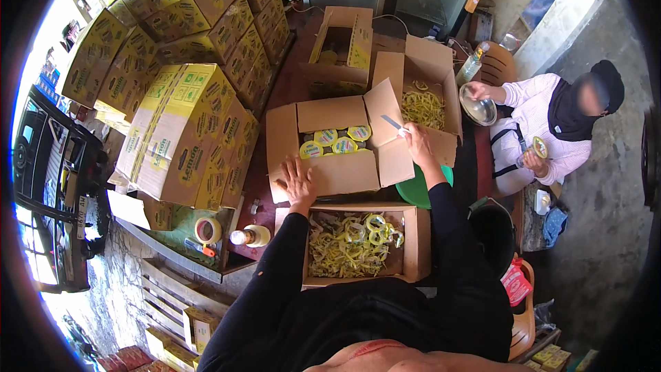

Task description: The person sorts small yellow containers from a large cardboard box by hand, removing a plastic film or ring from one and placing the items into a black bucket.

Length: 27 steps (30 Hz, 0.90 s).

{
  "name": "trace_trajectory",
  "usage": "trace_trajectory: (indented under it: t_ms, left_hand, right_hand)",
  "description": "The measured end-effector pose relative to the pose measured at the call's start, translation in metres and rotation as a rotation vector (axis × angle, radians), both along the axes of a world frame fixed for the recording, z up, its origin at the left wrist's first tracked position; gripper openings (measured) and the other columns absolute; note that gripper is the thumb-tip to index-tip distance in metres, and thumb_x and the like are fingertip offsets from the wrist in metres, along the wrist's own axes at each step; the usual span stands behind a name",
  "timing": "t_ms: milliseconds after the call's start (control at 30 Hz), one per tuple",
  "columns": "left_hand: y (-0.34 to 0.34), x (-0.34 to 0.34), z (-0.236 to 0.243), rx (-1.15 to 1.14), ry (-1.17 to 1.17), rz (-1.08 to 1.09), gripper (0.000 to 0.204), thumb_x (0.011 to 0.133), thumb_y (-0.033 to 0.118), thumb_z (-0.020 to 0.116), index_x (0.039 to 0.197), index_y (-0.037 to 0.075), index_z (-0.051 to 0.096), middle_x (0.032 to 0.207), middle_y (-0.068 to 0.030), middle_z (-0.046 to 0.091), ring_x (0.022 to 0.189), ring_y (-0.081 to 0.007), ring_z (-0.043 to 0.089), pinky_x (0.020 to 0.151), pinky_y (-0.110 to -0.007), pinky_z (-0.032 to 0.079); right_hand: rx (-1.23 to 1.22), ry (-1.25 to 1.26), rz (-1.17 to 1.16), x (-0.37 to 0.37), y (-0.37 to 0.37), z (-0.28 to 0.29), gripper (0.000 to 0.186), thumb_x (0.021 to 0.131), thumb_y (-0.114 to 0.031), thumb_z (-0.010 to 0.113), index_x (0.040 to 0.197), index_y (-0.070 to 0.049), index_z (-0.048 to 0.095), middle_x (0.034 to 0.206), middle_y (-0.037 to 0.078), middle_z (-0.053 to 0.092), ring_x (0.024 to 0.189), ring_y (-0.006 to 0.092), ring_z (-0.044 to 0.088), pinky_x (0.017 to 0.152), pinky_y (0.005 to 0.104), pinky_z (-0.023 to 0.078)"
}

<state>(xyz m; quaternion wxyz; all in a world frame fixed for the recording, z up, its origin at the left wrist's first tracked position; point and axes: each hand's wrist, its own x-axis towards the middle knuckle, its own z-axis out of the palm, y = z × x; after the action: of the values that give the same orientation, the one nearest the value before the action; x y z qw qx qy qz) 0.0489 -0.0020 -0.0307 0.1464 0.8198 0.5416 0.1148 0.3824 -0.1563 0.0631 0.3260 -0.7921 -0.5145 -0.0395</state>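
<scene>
An open cardboard box (337,173) stands in front of me with its flaps folded out. Inside it sit several sealed plastic cups (344,145) with yellow-green and white lids. My left hand (298,182) lies on the box's near left side, fingers spread and holding nothing. Over the right flap, my right hand (417,145) grips a knife (391,122), its grey blade pointing left and away from me. A bit of white shows at the fingers, and most of the handle is hidden in my grip.
Nearer me, a box holds yellow trimmings (348,251); another box of trimmings (423,109) stands far right. A green basin (430,189) is partly under the right flap. Stacked cartons (186,138) rise left. A seated co-worker (527,103) holds a metal bowl (478,107).
</scene>
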Motion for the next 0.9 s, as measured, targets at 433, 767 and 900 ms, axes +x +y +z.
trace_trajectory:
  t_ms: [433, 767, 900]
  left_hand:
    - [-0.002, -0.005, -0.004, 0.009, -0.040, -0.005, 0.062, 0.101, 0.043, 0.042, 0.155, 0.018, 0.027, 0.164, -0.0104, 0.016, 0.151, -0.0354, 0.013, 0.110, -0.075, 0.012]
    - [-0.002, 0.002, 0.017, 0.294, 0.188, -0.281, 0.054, 0.101, 0.038, 0.042, 0.152, 0.021, 0.036, 0.162, -0.0089, 0.021, 0.150, -0.0362, 0.014, 0.108, -0.079, 0.002]
    - [0.006, 0.004, 0.015, 0.350, 0.168, -0.387, 0.052, 0.101, 0.039, 0.042, 0.149, 0.020, 0.039, 0.160, -0.0055, 0.028, 0.148, -0.0358, 0.020, 0.106, -0.080, 0.001]
  right_hand:
    - [-0.131, -0.015, -0.383, -0.039, -0.012, -0.055, 0.010, 0.094, -0.017, 0.060, 0.103, -0.012, 0.061, 0.091, 0.010, 0.069, 0.095, 0.0321, 0.063, 0.088, 0.0466, 0.043]
    - [-0.180, -0.059, -0.483, -0.051, 0.002, -0.074, 0.010, 0.095, -0.016, 0.054, 0.097, -0.008, 0.061, 0.087, 0.015, 0.070, 0.089, 0.0335, 0.065, 0.087, 0.0446, 0.044]
    - [-0.106, -0.071, -0.452, -0.048, 0.002, -0.074, 0.012, 0.094, -0.014, 0.052, 0.095, -0.007, 0.061, 0.085, 0.017, 0.070, 0.085, 0.0348, 0.067, 0.086, 0.0442, 0.044]
